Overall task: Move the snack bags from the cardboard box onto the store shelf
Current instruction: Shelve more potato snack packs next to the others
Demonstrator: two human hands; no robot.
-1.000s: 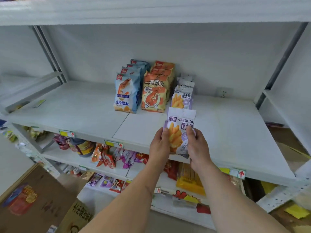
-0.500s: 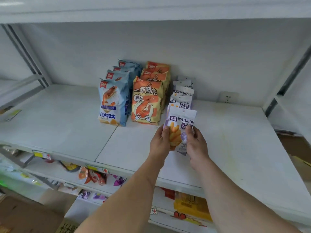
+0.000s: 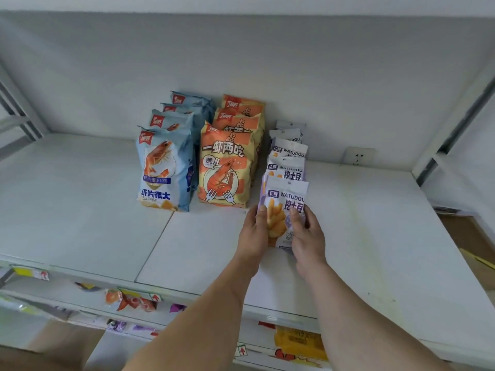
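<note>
- My left hand (image 3: 253, 231) and right hand (image 3: 305, 236) pinch a purple-and-white snack bag (image 3: 285, 207) by its sides, upright.
- It stands mid-shelf (image 3: 375, 236), at the front of the purple row (image 3: 288, 153), beside the orange bags (image 3: 227, 167) and blue bags (image 3: 164, 170).

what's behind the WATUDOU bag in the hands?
Behind the held WATUDOU bag stands a row of matching WATUDOU bags running back to the wall. Only their top parts show; each bag covers the lower part of the next.
</note>
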